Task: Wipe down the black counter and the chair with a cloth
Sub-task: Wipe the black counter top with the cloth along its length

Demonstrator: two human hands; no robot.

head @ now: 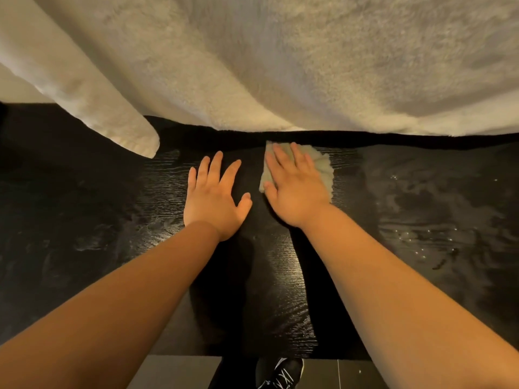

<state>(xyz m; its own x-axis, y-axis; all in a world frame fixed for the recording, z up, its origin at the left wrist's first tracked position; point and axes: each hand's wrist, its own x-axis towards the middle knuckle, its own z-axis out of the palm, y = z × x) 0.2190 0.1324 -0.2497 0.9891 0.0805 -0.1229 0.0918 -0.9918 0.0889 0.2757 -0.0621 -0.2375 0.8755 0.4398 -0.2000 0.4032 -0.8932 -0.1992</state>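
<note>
The black counter [421, 220] fills the middle of the view, its wood grain streaked with wet smears and small droplets on the right. My right hand [295, 189] lies flat with straight fingers on a small pale green cloth [323, 167], pressing it onto the counter near the far edge. My left hand [214, 197] rests flat on the bare counter just left of it, fingers spread and holding nothing. No chair is in view.
A large white fluffy towel or robe [309, 66] hangs over the counter's far edge, with one fold [112, 122] dropping down at the left. Grey floor tiles [179, 372] and a black sneaker [283, 374] show below the counter's near edge.
</note>
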